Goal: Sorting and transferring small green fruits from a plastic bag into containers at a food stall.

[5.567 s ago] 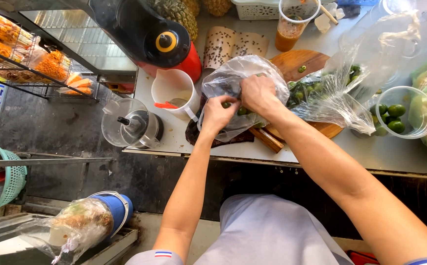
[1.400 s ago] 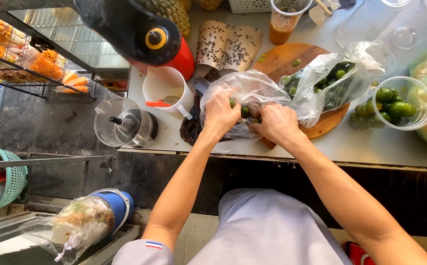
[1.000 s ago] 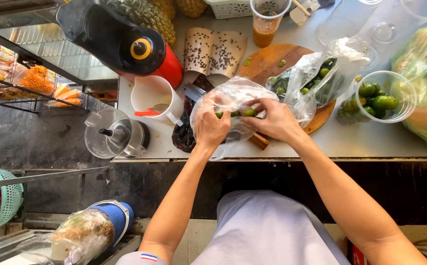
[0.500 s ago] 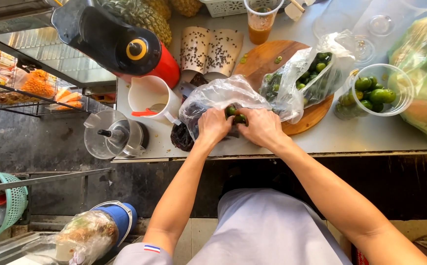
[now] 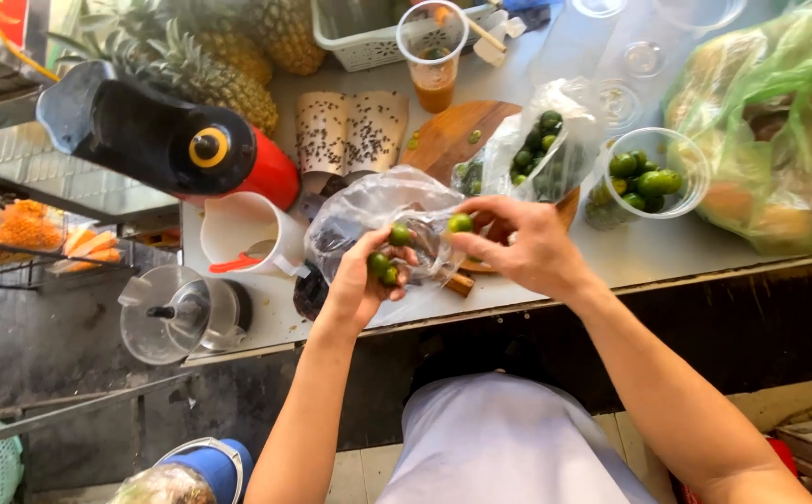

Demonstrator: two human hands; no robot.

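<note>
Meanwhile, at a juice stall counter (image 5: 704, 252), the left hand (image 5: 361, 285) closes its fingers around several small green limes (image 5: 384, 269) beside a clear plastic bag (image 5: 378, 210), while the right hand (image 5: 522, 245) pinches one lime (image 5: 460, 223) between thumb and fingertips just above the wooden cutting board (image 5: 448, 140).
</note>
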